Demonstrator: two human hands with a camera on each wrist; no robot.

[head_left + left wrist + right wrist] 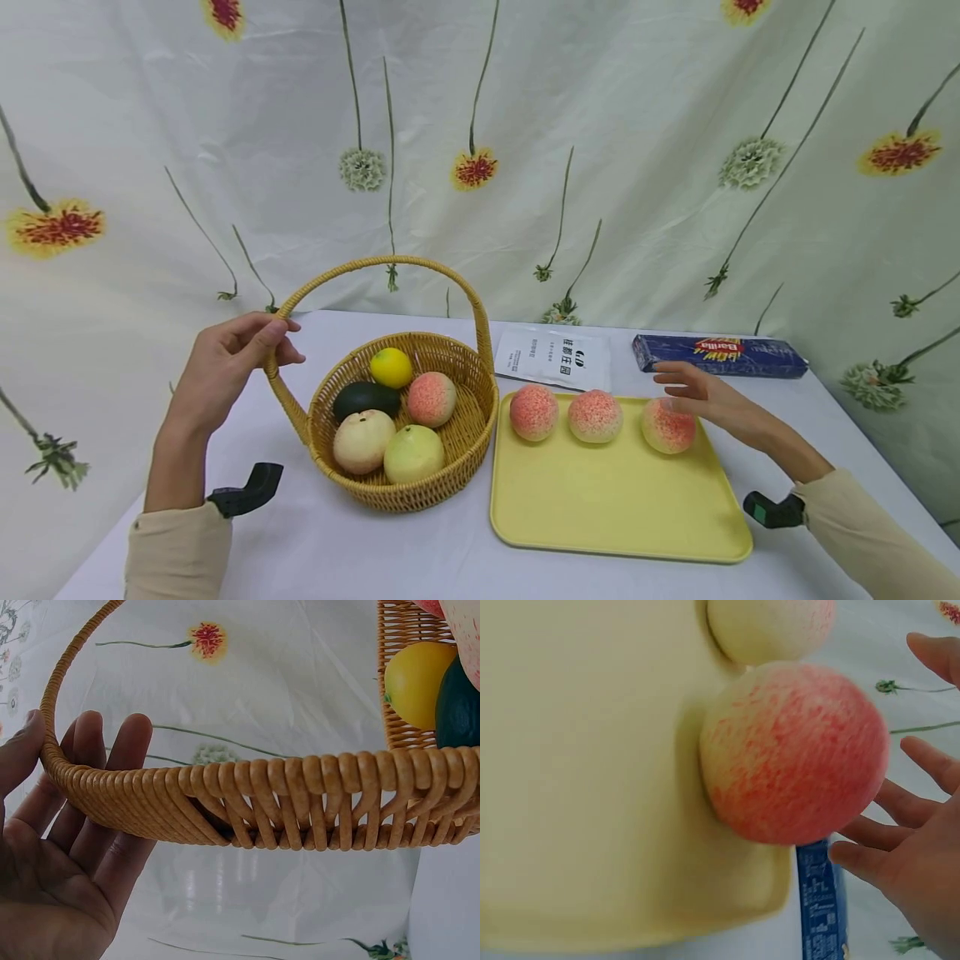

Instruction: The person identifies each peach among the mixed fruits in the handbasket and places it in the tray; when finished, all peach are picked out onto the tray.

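Observation:
On the left, a wicker basket (pixel 465 467) holds a yellow lemon (pixel 391 367), a dark green oval fruit (pixel 365 401), a pink peach (pixel 431 399) and two pale round fruits. My left hand (pixel 228 367) grips the left side of its arched handle (pixel 390 261), with thumb and fingers around the cane. Three pink peaches stand in a row along the far edge of a yellow tray (pixel 615 508). Over the far side of the rightmost peach (pixel 799 754), my right hand (pixel 720 408) is spread, thumb and fingers apart; contact is hard to tell.
Behind the tray lie a white printed packet (pixel 555 358) and a blue Barilla box (pixel 723 356). A flowered cloth (pixel 637 167) hangs at the back of the white-covered table (pixel 300 533). The basket stands close to the tray's left edge.

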